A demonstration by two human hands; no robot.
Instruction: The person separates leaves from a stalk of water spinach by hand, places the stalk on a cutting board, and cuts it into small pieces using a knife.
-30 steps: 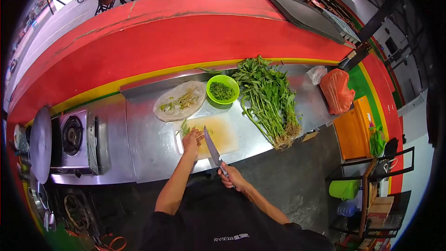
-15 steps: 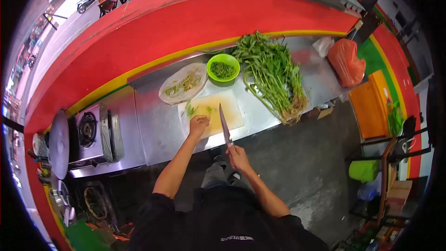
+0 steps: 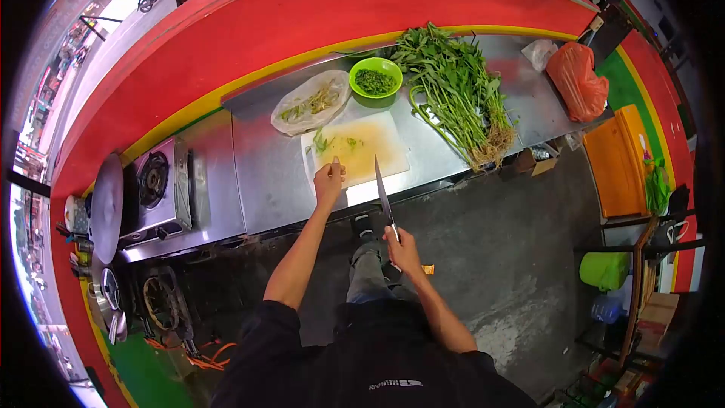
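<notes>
My right hand [image 3: 403,250] is closed round the handle of a long knife [image 3: 383,190], its blade pointing up toward the right part of the cutting board [image 3: 381,132]. Over the board's lower left edge is my left hand [image 3: 329,180], its fingers closed; anything in them is too small to name. Green leaf pieces [image 3: 321,142] lie on the yellow-stained board. Behind the board stands a green bowl [image 3: 398,75] of chopped greens. A plastic bag [image 3: 336,91] with stems lies to its left, and a large bunch of leafy greens [image 3: 457,83] with roots spreads to its right.
A gas stove [image 3: 155,181] and a large round lid [image 3: 107,208] are at the left. At the counter's right end are a red plastic bag [image 3: 578,83] and an orange board [image 3: 615,166]. A red wall [image 3: 302,19] runs behind the steel counter [image 3: 264,189].
The view has shifted, so the counter sits higher. My right hand and the knife have drawn back from the board. My left hand stays near its lower left edge, fingers still closed.
</notes>
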